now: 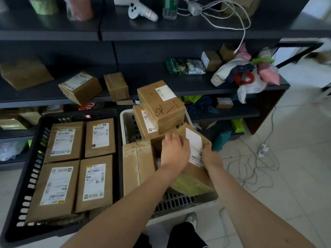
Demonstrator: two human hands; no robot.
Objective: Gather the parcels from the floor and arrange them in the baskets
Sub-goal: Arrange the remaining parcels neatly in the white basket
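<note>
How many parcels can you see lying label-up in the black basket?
4: back-left parcel, back-right parcel, front-left parcel, front-right parcel, all side by side in the black basket. More may be hidden beneath.

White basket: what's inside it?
In the white basket: a marked box stacked on a lower box, a flat parcel at left, and a tilted box held by left hand and right hand, over a green parcel. Whatever lies beneath these is covered.
</note>
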